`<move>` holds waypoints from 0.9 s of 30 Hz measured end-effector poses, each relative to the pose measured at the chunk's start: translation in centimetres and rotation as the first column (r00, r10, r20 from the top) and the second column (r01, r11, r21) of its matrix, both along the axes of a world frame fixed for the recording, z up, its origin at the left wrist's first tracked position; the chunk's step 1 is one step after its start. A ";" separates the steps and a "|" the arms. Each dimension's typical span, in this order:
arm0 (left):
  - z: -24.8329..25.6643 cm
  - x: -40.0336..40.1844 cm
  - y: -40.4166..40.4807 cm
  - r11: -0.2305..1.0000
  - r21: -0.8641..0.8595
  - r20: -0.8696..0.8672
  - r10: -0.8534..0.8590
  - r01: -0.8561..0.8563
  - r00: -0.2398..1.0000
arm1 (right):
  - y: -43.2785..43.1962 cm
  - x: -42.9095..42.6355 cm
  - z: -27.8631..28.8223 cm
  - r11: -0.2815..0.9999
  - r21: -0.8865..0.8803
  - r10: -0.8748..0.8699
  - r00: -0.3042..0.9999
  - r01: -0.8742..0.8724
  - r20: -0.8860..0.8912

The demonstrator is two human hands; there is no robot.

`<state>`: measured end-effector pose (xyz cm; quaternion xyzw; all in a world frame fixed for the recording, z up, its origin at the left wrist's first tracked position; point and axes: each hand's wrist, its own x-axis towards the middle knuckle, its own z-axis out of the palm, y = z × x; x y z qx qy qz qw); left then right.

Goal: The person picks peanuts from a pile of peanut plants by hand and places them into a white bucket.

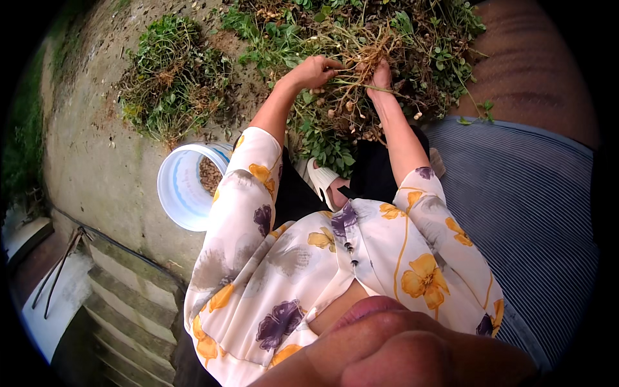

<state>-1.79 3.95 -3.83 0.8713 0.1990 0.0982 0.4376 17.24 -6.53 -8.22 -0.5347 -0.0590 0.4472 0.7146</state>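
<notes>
My right hand (381, 80) grips a bunch of pulled peanut plants by the stems, just below their tangled tan roots (375, 51). On its left, my left hand (316, 72) pinches thin strands of the same bunch between thumb and fingers; what exactly lies at the fingertips is too small to tell. Pale peanut pods (349, 105) dangle from the strands beneath both hands. Behind and around them spreads a large heap of leafy peanut plants (275, 41). By my left elbow a white plastic bucket (180, 205) holds loose peanuts (210, 176).
A smaller pile of peanut plants (169, 82) lies on the concrete ground (121, 179) at left. Grey ribbed sheeting (512, 193) stretches along my right side. My foot in a white sandal (323, 179) is close to the leaves. Concrete steps (130, 309) are at lower left.
</notes>
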 end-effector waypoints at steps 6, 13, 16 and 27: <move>2.2 0.5 -0.2 0.986 -0.149 -0.119 0.051 -0.069 0.992 | -0.6 1.4 -1.7 0.998 -0.064 -0.004 0.998 0.008 0.058; 2.3 -2.9 3.0 0.775 -0.169 -0.062 0.608 -0.609 0.791 | -1.6 2.7 -0.5 0.994 -0.049 -0.099 0.995 0.097 -0.020; 5.0 -3.9 3.1 0.351 -0.847 -0.139 0.578 -0.399 0.804 | -1.3 2.9 1.1 0.981 -0.088 -0.170 0.983 0.176 0.063; 6.7 -0.9 -3.9 0.979 0.060 0.062 0.192 -0.196 0.979 | 4.3 0.0 5.8 0.947 -0.128 -0.296 0.955 0.295 0.014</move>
